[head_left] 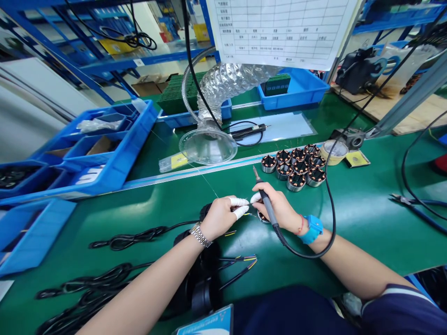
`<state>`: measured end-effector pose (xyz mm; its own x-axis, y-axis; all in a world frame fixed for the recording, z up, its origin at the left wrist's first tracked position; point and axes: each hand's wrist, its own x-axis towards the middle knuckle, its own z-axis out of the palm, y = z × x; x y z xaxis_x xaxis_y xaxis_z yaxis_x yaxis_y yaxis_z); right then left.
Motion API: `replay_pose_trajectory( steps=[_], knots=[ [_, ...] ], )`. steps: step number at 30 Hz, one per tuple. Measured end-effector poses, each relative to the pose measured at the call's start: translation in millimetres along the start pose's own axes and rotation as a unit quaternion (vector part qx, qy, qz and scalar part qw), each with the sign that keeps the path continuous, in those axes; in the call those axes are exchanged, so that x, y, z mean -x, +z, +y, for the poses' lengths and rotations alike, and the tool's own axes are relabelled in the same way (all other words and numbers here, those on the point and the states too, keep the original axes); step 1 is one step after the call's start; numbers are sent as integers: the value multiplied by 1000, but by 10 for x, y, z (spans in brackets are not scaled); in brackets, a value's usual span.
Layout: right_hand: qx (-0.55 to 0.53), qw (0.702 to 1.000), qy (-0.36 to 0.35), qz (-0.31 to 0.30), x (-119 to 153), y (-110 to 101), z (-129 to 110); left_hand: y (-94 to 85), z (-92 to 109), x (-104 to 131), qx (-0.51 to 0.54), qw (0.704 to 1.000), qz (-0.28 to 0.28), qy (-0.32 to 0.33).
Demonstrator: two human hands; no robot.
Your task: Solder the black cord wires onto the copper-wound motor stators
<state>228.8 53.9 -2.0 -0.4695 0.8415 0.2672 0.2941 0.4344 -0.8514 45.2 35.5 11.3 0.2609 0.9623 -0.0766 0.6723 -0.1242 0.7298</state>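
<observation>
Work on one copper-wound ring (262,216), set below and to the right of the clear funnel (208,146) and partly hidden by the fingers, appears to be under way and unfinished, since loose coloured ends are seen beside it. Thin wires (248,214) seem to be pinched between the covered fingertips of the left hand (220,215), nearer the wearer than the funnel; their exact hold cannot be made out. A soldering iron (268,204) is gripped in the right hand (281,207), its tip pointed away from the fingertips. Nine similar rings (296,181) are grouped to the right of the funnel; whether they are finished cannot be told. Black cables (139,239) are laid to the funnel's lower left, and bared leads (249,263) below it are held by neither hand. The green counter (356,204) is spread around and under the funnel, with pliers (403,200) placed far to its right and a blue tray (115,184) to its left. Above the funnel, a foil duct (226,88) and a printed sheet (279,37) are seen, and blue shelving (129,64) is visible behind it.
</observation>
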Motion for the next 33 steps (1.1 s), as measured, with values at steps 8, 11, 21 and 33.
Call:
replay_pose_trajectory(
  steps=[8, 11, 21, 33],
  knots=[
    [46, 998, 18, 43, -52, 151, -11, 8, 33, -8, -36, 999, 3, 21],
    [52, 998, 11, 31, -23, 89, -34, -89, 48, 13, -7, 999, -31, 18],
    [102, 988, -113, -12, 79, 49, -16, -261, 33, 77, 11, 992, -115, 43],
    [99, 988, -103, 53, 112, 138, 93, -177, 110, 12, 36, 997, -73, -1]
  ],
)
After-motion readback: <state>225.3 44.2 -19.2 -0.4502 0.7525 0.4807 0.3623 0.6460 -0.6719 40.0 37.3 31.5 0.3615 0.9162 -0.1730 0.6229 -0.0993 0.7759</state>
